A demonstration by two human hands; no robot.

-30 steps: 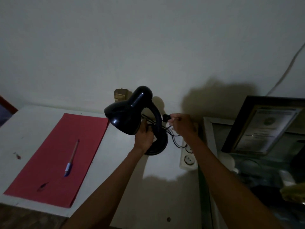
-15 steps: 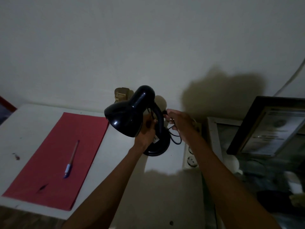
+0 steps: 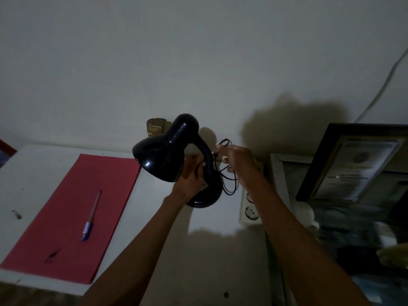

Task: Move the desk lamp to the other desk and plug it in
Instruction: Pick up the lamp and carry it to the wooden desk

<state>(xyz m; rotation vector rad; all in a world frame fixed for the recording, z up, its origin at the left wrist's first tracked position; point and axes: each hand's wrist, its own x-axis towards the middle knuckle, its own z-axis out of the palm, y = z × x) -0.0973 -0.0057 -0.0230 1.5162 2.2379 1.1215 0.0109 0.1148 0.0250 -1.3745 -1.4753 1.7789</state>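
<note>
A black desk lamp (image 3: 167, 151) with a domed shade and curved neck is held just above the white desk (image 3: 154, 208), its round base (image 3: 206, 198) low over the surface. My left hand (image 3: 191, 175) grips the lamp's neck from below. My right hand (image 3: 237, 159) is to the right of the neck, fingers pinched on the lamp's thin black cord (image 3: 229, 186), which loops down beside the base. The plug itself is hidden. A white power strip (image 3: 250, 209) with round sockets lies on the desk under my right forearm.
A red paper sheet (image 3: 72, 213) with a blue-tipped pen (image 3: 90, 219) covers the desk's left part. A small tan object (image 3: 155, 127) sits against the wall behind the lamp. To the right stands a glass-topped desk (image 3: 278, 173) with a framed certificate (image 3: 362, 164) and dark clutter.
My right hand has shifted from the cord's black plug or switch to pinching a loop of cord higher up by the neck. The lamp stays held in about the same place.
</note>
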